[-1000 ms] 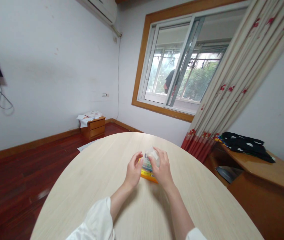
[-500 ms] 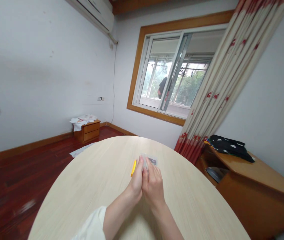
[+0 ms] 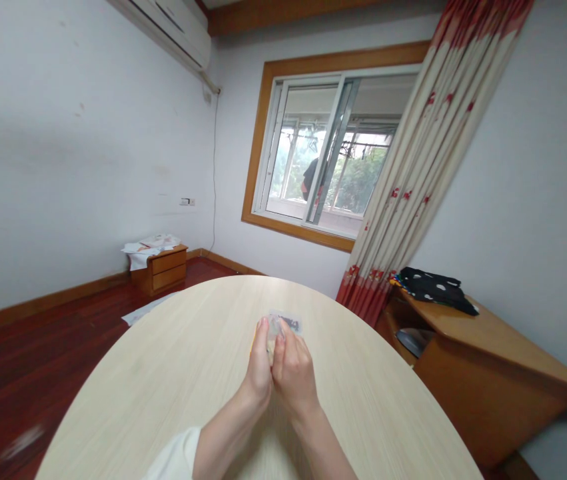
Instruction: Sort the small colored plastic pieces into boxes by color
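Observation:
My left hand (image 3: 259,367) and my right hand (image 3: 295,370) are close together over the middle of the round table, fingers pointing away from me. Between them is a small translucent, whitish plastic packet (image 3: 274,328), gripped from both sides. Its contents are too small to make out. Just beyond my right fingers lies a flat clear bag (image 3: 290,323) with dark markings or pieces in it, partly covered by the hand. A thin yellow edge (image 3: 253,339) shows along the outer side of my left hand; the rest of that yellow object is hidden.
The pale round table (image 3: 163,373) fills the lower view. On the right stands a wooden desk (image 3: 508,353) with black patterned cloth (image 3: 436,290) on top. A small drawer cabinet (image 3: 167,268) bearing papers is at the far left. A person shows partly through the window (image 3: 308,153).
The view has shifted, so the room appears moved to the left. My hands have parted slightly at the fingertips, exposing more of the translucent packet, and less of the yellow object shows.

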Action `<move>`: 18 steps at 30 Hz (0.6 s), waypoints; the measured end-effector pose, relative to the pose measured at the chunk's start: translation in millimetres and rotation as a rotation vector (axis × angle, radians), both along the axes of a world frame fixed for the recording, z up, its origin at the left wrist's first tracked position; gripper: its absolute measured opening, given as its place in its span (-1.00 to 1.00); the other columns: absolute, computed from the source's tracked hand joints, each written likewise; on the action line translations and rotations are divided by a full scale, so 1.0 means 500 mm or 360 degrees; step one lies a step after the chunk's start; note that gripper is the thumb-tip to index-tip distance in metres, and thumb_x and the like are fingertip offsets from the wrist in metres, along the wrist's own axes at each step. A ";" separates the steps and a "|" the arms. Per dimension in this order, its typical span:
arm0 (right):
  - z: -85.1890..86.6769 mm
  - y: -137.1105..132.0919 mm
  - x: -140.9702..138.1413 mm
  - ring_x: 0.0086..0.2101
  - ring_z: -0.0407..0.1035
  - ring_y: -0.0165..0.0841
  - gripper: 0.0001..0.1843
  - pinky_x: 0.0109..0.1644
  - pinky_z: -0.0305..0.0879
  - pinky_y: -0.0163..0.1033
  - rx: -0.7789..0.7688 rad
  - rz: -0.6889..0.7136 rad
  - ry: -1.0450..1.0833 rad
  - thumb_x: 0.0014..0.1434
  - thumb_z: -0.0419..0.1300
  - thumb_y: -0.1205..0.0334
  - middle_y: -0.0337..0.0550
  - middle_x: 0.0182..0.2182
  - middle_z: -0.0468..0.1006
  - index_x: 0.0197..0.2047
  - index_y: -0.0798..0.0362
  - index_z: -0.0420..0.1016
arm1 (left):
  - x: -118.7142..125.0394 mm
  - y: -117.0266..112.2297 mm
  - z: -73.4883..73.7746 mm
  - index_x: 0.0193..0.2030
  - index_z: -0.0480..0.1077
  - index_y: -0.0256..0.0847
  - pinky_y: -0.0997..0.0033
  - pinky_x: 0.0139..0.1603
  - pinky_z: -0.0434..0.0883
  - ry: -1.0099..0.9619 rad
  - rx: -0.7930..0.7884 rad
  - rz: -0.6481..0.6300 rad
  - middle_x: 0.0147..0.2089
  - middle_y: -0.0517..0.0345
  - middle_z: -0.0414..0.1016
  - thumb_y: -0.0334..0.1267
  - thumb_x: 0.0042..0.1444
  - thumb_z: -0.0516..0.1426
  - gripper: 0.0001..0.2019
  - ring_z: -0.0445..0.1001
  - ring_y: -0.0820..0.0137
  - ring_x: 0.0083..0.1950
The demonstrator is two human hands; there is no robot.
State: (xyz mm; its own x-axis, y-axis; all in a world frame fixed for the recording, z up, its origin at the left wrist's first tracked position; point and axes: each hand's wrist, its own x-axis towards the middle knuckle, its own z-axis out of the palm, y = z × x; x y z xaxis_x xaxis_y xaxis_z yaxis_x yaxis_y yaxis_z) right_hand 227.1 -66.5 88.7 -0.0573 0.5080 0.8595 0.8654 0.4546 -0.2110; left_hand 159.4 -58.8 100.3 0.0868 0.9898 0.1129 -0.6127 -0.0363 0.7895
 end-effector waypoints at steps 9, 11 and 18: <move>0.048 -0.026 0.036 -0.23 0.51 -0.26 -0.59 -0.25 0.43 -0.23 -0.0389 0.0240 0.0360 0.30 -0.19 0.19 0.01 -0.19 0.58 0.04 0.10 0.36 | -0.047 0.001 0.064 0.08 0.25 -0.22 0.60 -0.71 0.04 0.0036 -0.0241 -0.0525 -0.53 0.26 0.37 0.12 0.13 -0.09 -0.47 0.16 0.57 -0.72; 0.043 -0.030 0.050 -0.26 0.52 -0.26 -0.61 -0.28 0.43 -0.24 -0.0478 0.0268 0.0435 0.28 -0.16 0.18 -0.01 -0.22 0.59 0.01 0.08 0.38 | -0.055 0.007 0.061 0.12 0.21 -0.19 0.60 -0.70 0.06 0.0097 -0.0248 -0.0624 -0.48 0.22 0.41 0.10 0.14 -0.11 -0.47 0.19 0.57 -0.71; -0.041 -0.066 0.096 -0.27 0.52 -0.27 -0.66 -0.18 0.46 -0.17 -0.0852 0.0521 0.0705 0.19 -0.01 0.17 -0.06 -0.22 0.60 -0.03 0.05 0.40 | -0.062 0.035 -0.055 0.18 0.18 -0.23 0.58 -0.71 0.15 0.0322 -0.0253 -0.0878 -0.45 0.15 0.44 0.01 0.10 -0.06 -0.45 0.22 0.55 -0.71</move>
State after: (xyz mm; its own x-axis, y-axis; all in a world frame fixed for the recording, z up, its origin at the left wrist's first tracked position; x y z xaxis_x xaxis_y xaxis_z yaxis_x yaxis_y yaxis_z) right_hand 275.0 -99.4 68.4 0.0158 0.8779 0.4787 0.4874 0.4112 -0.7703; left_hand 128.6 -41.3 72.6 0.5959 0.7962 -0.1050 -0.3449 0.3718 0.8618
